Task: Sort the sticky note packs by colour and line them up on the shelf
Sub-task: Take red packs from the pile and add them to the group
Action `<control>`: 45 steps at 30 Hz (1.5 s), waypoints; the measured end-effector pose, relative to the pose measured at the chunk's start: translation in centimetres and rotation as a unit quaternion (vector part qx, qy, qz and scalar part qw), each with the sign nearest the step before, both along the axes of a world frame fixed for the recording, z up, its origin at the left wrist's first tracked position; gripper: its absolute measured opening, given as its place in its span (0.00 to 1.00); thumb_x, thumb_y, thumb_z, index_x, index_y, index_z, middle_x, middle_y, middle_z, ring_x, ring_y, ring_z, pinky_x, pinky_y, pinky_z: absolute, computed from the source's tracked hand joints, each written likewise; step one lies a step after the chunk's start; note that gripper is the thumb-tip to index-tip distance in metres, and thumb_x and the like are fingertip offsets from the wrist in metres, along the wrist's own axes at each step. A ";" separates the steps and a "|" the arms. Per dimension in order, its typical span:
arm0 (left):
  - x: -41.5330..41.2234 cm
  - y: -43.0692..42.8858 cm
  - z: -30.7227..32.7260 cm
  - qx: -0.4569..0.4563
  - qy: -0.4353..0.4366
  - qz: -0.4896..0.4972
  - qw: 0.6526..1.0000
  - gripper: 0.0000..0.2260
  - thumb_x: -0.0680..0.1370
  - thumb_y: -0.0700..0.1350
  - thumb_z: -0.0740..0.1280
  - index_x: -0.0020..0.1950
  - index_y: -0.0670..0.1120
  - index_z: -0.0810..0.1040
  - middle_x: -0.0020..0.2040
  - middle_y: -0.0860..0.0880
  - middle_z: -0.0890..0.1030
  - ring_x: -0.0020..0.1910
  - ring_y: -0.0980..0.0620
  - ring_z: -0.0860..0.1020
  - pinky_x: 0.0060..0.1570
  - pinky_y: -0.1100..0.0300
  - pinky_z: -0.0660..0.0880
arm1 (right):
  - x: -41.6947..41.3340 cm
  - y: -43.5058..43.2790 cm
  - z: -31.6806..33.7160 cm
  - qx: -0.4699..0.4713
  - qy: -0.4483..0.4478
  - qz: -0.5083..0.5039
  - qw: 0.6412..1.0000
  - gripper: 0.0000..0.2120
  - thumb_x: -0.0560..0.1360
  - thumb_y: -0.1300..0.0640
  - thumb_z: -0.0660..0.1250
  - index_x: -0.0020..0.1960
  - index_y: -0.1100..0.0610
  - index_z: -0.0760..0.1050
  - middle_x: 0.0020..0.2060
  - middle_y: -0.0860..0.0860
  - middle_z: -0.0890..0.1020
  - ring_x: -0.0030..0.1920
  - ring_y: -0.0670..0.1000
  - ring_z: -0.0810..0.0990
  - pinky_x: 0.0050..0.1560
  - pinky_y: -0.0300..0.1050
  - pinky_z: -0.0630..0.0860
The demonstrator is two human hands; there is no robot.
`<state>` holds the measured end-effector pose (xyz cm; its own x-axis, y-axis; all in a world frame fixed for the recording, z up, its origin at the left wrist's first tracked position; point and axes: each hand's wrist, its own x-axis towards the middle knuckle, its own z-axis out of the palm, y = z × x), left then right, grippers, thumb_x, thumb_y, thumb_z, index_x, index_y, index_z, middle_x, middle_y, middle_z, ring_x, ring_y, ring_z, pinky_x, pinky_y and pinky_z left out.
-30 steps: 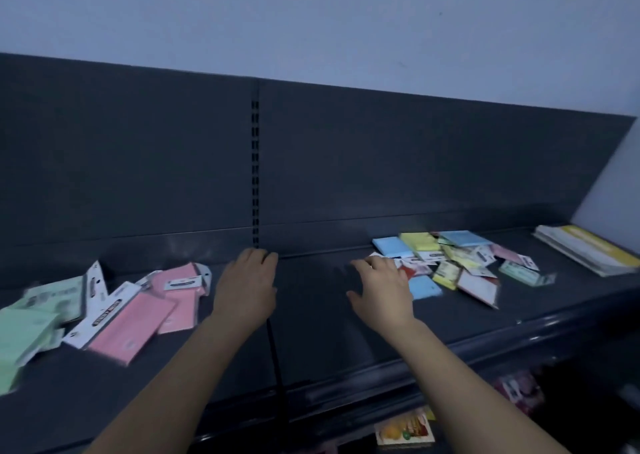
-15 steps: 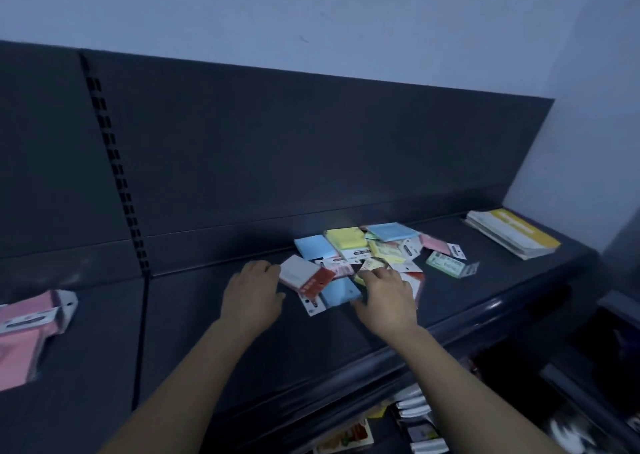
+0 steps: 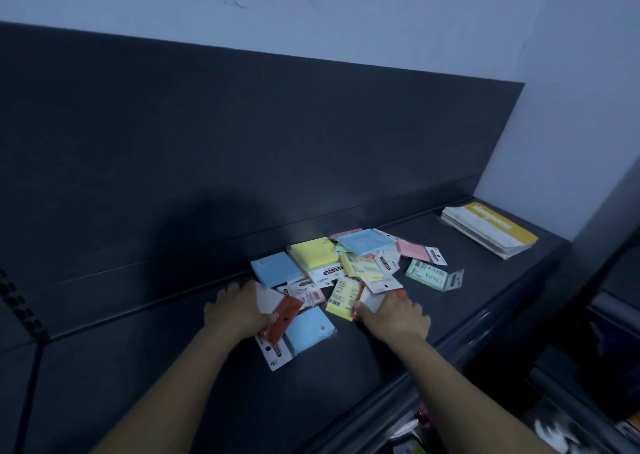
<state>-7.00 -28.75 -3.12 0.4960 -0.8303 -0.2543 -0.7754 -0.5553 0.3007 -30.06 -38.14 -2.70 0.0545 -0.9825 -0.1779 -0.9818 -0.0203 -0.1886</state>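
A loose pile of sticky note packs lies on the dark shelf (image 3: pixel 173 349). It holds blue packs (image 3: pixel 277 268) (image 3: pixel 365 242) (image 3: pixel 310 329), yellow packs (image 3: pixel 313 252) (image 3: pixel 343 297), a pink pack (image 3: pixel 412 249) and a green pack (image 3: pixel 429 273). My left hand (image 3: pixel 239 310) grips a red pack (image 3: pixel 285 316) at the pile's near left side. My right hand (image 3: pixel 394 315) is curled over another red pack with a white card (image 3: pixel 375 301) at the near right side; most of that pack is hidden under the fingers.
A stack of white and yellow booklets (image 3: pixel 488 230) lies at the shelf's far right end, by the wall. The dark back panel (image 3: pixel 242 142) rises behind the pile. Lower shelves with goods (image 3: pixel 408 433) show below the front edge.
My view has swung right, so the pink and green packs on the left are out of sight. Both hands moved into the pile; each now holds a red pack.
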 end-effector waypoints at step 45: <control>-9.5 23.1 4.0 -0.560 0.481 0.371 0.563 0.21 0.73 0.23 0.58 0.56 0.46 0.71 0.51 0.43 0.79 0.45 0.45 0.79 0.41 0.48 0.79 | 4.3 19.1 3.3 0.145 -0.574 0.248 0.766 0.05 0.74 0.56 0.71 0.46 0.53 0.75 0.43 0.50 0.82 0.45 0.50 0.81 0.46 0.47 0.78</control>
<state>-16.46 -5.63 0.86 0.8922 -0.3918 -0.2247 0.3666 0.3375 0.8670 -25.77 -19.02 0.56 0.6934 -0.7180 0.0604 -0.0494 -0.1311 -0.9901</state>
